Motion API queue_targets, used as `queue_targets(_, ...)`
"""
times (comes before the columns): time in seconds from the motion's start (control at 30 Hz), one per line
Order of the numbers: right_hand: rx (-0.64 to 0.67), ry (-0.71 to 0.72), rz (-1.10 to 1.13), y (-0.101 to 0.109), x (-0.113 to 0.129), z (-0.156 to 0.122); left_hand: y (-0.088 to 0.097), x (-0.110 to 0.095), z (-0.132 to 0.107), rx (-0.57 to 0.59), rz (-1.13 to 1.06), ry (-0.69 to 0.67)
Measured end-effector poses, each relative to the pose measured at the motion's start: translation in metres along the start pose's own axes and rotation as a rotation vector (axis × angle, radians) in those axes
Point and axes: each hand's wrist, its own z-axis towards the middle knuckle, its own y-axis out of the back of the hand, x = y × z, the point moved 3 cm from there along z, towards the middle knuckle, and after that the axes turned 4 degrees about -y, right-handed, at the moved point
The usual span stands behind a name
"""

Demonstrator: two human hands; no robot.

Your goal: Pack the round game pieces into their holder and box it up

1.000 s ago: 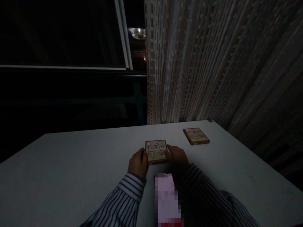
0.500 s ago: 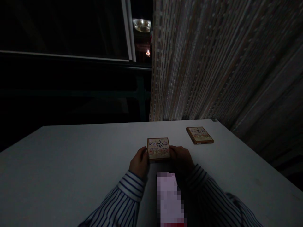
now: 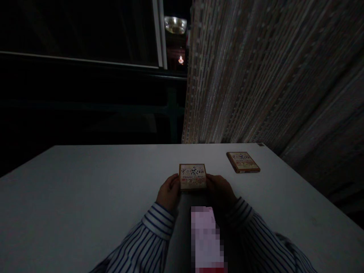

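A small square Chinese chess box (image 3: 192,177), tan with dark lettering and a brown edge, is held between my two hands over the white table (image 3: 99,189). My left hand (image 3: 168,192) is closed on its left edge, thumb against the side. On the right edge, my right hand (image 3: 221,190) grips it, with most of its fingers in shadow. Below the box, between my forearms, a phone (image 3: 207,237) shows a bright, blurred-out pink screen. To the right and farther back, a second similar box (image 3: 243,162) lies flat on the table.
A beaded string curtain (image 3: 222,76) hangs behind the table's back right edge. At the back left is a dark window with a pale frame (image 3: 160,34). Lights (image 3: 175,25) show through the gap between them. The room is dim.
The view has shifted slightly, so the box, phone and second box sit a little farther right in the picture. Both hands keep their hold on the box, which looks tipped slightly more toward me.
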Motion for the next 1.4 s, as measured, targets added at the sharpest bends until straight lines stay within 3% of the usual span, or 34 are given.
queue_targets(0.17,-0.018,0.004,0.035,-0.001,-0.001,-0.001,0.001,-0.003,-0.001,-0.007,-0.206,0.138)
queue_targets(0.57,0.007,0.009,0.054,0.003,0.001,-0.001,0.003,0.002,-0.003,-0.071,-0.227,0.209)
queue_targets(1.03,-0.014,0.038,0.035,-0.002,-0.004,0.0,-0.006,0.021,-0.001,0.014,-0.577,0.344)
queue_targets(1.4,-0.059,0.034,-0.003,0.002,0.0,-0.003,-0.009,0.013,-0.009,-0.007,-0.487,0.392)
